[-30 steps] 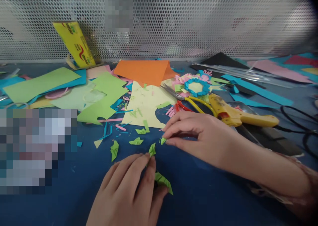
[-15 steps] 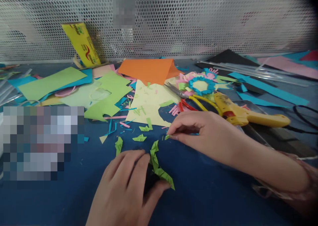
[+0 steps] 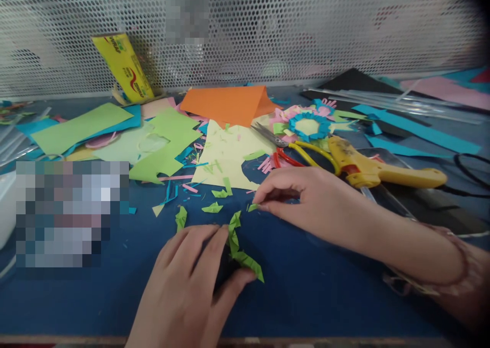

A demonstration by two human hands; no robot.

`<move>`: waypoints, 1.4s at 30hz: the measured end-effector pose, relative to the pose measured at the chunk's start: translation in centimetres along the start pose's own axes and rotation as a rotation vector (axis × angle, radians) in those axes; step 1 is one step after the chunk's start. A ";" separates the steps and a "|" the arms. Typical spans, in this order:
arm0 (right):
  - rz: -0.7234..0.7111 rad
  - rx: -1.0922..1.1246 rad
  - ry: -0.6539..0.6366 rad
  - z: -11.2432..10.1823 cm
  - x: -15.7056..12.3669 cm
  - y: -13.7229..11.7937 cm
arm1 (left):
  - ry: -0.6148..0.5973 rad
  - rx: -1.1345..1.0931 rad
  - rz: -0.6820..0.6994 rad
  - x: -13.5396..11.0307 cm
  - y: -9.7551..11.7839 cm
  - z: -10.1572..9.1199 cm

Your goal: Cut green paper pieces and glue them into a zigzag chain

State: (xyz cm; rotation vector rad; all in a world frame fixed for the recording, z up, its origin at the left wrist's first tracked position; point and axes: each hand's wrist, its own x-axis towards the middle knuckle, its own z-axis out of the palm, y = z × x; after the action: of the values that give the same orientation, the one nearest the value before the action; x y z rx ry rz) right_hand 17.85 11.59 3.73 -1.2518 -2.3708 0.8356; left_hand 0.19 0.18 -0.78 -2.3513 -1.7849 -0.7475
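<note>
Between the thumb and fingertips of my left hand (image 3: 187,276) are crumpled, folded green paper pieces (image 3: 245,258); the thumb touches the lower end and the forefinger touches the upper part. My right hand (image 3: 296,190) pinches a small green paper piece (image 3: 252,206) between thumb and forefinger, just above the table. Another folded green piece (image 3: 181,218) lies beyond my left fingers. A boat-shaped green piece (image 3: 212,207) and a further green scrap (image 3: 220,193) rest in front of both hands. What lies under my left palm is hidden.
Scissors (image 3: 283,144) with red and yellow handles and a yellow glue gun (image 3: 383,172) lie beyond my right hand. Cream paper (image 3: 216,159), folded orange paper (image 3: 224,105) and a blue paper rosette (image 3: 310,127) are farther back. A yellow box (image 3: 124,70) leans against the perforated metal panel (image 3: 248,36).
The view has shifted slightly, so the table's near edge now shows at the bottom. Both hands keep nearly the same pose over the green pieces.
</note>
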 end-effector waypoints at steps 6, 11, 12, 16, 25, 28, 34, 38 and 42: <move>0.037 0.048 -0.038 0.2 0.1 -0.1 | -0.037 0.027 0.007 0.1 0.0 -0.1; 0.091 0.178 -0.111 0.5 0.4 0.3 | -0.094 0.074 0.047 0.6 0.2 0.0; 0.104 0.207 -0.126 0.6 0.5 0.3 | -0.105 0.080 0.060 0.7 0.2 -0.1; 0.157 0.308 -0.157 0.7 0.7 0.5 | -0.150 0.095 0.080 1.0 0.3 -0.2; 0.185 0.332 -0.132 0.7 0.8 0.0 | -0.183 0.098 0.085 1.0 0.3 -0.1; 0.148 0.301 -0.099 0.7 0.8 0.0 | -0.201 0.095 0.091 1.0 0.1 -0.1; 0.108 0.268 -0.099 0.8 0.9 0.2 | -0.199 0.075 0.103 0.9 0.0 0.0; 0.116 0.228 -0.099 0.9 0.9 0.3 | -0.199 0.052 0.096 1.0 -0.1 0.0; 0.104 0.164 -0.053 0.9 0.9 0.6 | -0.194 0.043 0.095 1.0 -0.2 0.0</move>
State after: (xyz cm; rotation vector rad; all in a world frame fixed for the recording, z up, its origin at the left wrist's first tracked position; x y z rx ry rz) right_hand 17.19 12.25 2.67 -1.3089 -2.2406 1.0844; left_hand 0.23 1.07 -0.37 -2.5358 -1.7233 -0.4782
